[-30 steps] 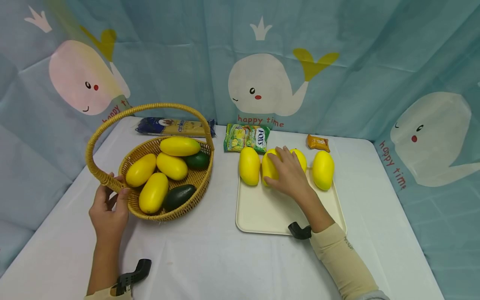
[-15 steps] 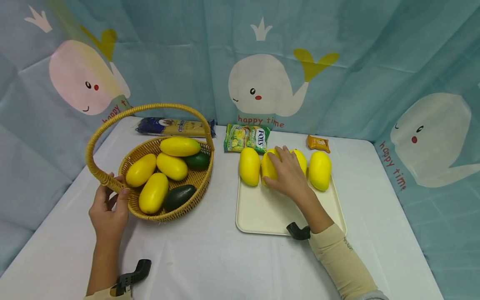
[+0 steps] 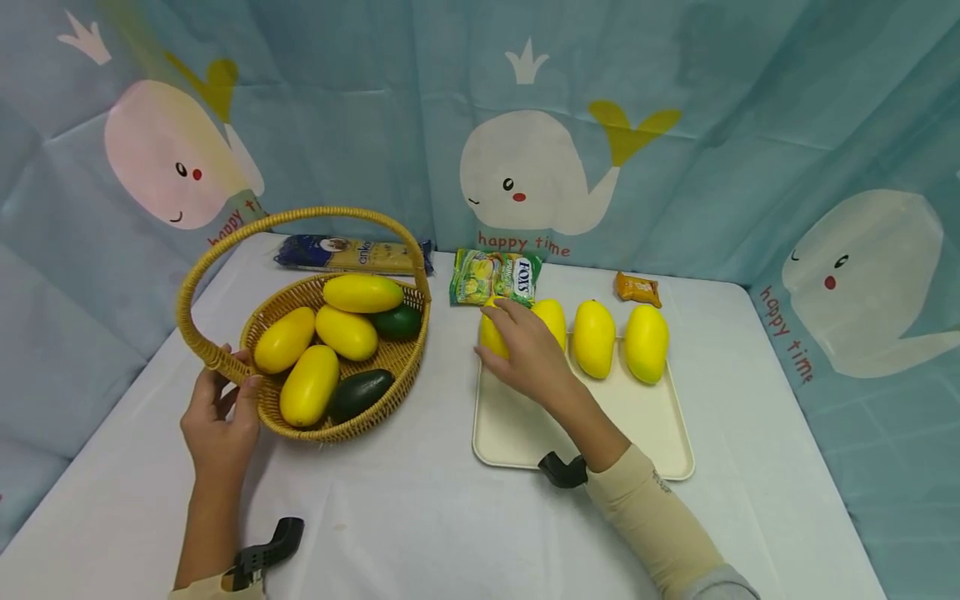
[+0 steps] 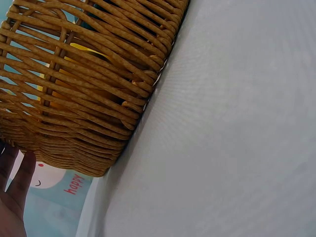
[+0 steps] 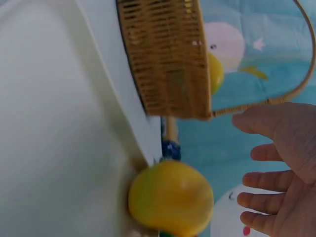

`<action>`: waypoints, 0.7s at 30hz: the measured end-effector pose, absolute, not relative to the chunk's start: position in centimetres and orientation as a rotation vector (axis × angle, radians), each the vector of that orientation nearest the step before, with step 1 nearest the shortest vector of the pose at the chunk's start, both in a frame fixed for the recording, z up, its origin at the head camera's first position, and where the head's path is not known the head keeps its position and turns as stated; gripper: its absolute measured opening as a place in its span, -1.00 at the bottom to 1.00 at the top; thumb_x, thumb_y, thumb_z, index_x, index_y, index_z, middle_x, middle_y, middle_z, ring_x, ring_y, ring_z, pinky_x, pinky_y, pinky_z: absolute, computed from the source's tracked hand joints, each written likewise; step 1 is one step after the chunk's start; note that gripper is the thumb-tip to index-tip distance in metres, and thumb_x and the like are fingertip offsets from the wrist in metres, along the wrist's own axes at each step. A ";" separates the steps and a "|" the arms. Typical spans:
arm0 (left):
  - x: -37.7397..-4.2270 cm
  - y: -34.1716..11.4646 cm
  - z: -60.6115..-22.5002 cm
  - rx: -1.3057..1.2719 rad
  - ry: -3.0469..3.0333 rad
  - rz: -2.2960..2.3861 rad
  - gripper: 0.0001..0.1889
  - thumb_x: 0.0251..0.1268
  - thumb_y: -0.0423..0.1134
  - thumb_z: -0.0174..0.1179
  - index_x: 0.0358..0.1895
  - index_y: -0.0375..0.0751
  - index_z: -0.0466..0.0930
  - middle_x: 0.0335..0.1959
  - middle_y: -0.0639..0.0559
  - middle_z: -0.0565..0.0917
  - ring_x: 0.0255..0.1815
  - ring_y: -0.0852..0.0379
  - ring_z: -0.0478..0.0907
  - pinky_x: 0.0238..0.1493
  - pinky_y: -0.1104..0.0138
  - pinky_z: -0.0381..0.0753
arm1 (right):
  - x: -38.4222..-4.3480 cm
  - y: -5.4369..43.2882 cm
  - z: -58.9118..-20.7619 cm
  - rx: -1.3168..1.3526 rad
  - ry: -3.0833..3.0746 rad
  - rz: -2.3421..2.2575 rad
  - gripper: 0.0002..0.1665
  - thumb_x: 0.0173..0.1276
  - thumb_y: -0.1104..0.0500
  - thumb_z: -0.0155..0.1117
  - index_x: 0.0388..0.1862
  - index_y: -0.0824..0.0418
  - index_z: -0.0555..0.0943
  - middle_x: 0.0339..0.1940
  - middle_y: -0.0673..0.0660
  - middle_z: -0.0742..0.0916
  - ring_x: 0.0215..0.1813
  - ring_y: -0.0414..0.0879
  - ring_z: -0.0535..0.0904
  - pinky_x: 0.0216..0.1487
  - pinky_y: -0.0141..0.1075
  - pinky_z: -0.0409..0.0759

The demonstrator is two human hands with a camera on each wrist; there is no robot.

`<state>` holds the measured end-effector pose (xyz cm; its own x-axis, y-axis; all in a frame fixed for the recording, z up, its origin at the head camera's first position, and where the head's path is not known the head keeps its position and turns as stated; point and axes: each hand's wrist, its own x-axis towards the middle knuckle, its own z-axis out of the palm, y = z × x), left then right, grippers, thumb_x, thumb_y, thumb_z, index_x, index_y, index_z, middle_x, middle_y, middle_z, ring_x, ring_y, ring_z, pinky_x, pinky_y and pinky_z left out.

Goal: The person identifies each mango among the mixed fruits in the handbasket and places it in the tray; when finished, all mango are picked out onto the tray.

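Note:
My left hand (image 3: 221,417) grips the wicker basket (image 3: 408,375) at its left side, where the arched handle joins the rim. Yellow mangoes (image 3: 309,387) and dark green avocados (image 3: 360,394) lie inside the basket. My right hand (image 3: 528,354) is over the leftmost mango (image 3: 491,333) at the far edge of a cream tray (image 3: 517,429), partly covering it in the head view. In the right wrist view, the fingers are spread and apart from the yellow mango (image 5: 170,197). Further mangoes (image 3: 594,340) stand in a row to its right, along the tray's back edge.
Behind the basket lies a long pasta packet (image 3: 375,256). A green Fox's candy bag (image 3: 495,277) is behind the tray's left corner, and a small orange packet (image 3: 637,288) lies at the back right. A blue whale-print curtain (image 3: 360,150) hangs behind the table.
My right hand has moved left from the second mango to the leftmost one, uncovering the middle mangoes. The rightmost mango shifted left, then back right. My left hand stays on the basket.

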<state>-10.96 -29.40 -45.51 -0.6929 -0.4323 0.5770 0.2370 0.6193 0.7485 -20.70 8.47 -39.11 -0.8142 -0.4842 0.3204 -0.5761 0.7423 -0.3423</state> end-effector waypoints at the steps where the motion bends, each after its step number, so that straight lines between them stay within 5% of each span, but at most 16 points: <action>1: -10.9 -29.3 -45.4 0.153 -2.067 -1.097 -0.42 0.31 -0.60 0.22 0.38 -0.20 0.46 0.13 -0.23 0.65 0.17 0.27 0.54 0.15 0.54 0.51 | -20.6 7.9 -39.1 0.870 -2.712 0.644 -0.35 0.35 0.00 0.39 0.34 0.22 0.51 0.36 0.24 0.54 0.37 0.09 0.43 0.41 -0.06 0.40; 21: -10.9 -29.8 -45.7 0.144 -2.073 -1.112 -0.43 0.33 -0.53 0.25 0.39 -0.13 0.46 0.15 -0.12 0.66 0.17 0.29 0.54 0.14 0.54 0.52 | -23.6 -3.0 -38.4 1.145 -2.596 0.581 -0.43 0.45 0.01 0.30 0.35 0.19 0.48 0.36 0.19 0.52 0.32 0.02 0.47 0.27 -0.24 0.52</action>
<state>-10.87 -29.78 -45.72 -0.7012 -0.4254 0.5722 0.2415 0.6134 0.7519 -23.61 -3.00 -38.40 -0.6619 -0.6495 0.3743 -0.7471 0.6127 -0.2578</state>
